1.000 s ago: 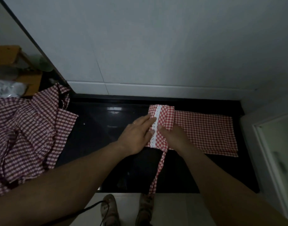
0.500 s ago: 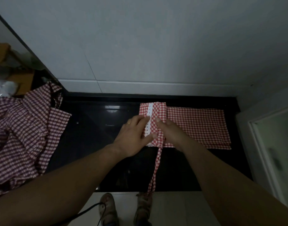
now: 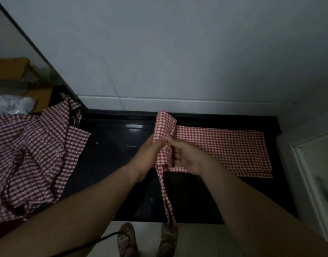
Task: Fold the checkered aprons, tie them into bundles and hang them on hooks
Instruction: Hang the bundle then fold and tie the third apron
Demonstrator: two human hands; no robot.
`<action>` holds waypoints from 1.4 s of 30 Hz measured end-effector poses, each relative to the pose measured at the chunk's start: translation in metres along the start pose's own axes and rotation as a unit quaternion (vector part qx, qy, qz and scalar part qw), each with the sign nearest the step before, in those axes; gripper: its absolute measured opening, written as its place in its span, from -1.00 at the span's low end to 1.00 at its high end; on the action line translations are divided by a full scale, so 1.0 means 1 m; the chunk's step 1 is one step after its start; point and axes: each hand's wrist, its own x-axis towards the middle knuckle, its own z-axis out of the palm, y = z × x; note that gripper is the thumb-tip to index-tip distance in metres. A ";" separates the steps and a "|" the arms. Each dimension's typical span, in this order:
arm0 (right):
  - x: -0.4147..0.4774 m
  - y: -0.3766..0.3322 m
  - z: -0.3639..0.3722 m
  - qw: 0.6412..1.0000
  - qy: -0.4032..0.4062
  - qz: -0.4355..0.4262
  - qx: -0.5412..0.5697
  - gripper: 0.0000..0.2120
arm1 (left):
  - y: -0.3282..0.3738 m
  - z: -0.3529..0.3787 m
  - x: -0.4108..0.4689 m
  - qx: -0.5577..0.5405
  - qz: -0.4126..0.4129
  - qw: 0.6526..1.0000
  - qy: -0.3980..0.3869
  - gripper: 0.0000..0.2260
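Fingers [image 3: 150, 144] of the left hand [image 3: 147, 156] curl round the rolled end of the apron [image 3: 224, 149]. The right hand [image 3: 187, 157] pinches it from the other side. The rest lies flat on the counter [image 3: 113, 156]. A strap [image 3: 164, 191] hangs down.

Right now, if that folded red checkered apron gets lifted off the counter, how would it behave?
Probably floppy: the apron curls over where the left hand and right hand grip it. Its strap dangles, so it likely trails.
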 end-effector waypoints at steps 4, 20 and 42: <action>0.005 -0.004 0.007 0.995 0.034 0.003 -0.090 -0.60 | -0.007 -0.033 -0.004 0.110 -0.011 0.968 0.223 -0.68; 0.020 -0.012 0.092 0.946 0.081 -0.105 -0.295 -0.75 | 0.009 -0.153 -0.008 0.121 -0.090 0.954 0.259 -0.72; 0.049 0.003 0.148 0.938 0.134 -0.100 -0.302 -0.79 | 0.000 -0.183 -0.019 0.137 -0.031 0.974 0.176 -0.23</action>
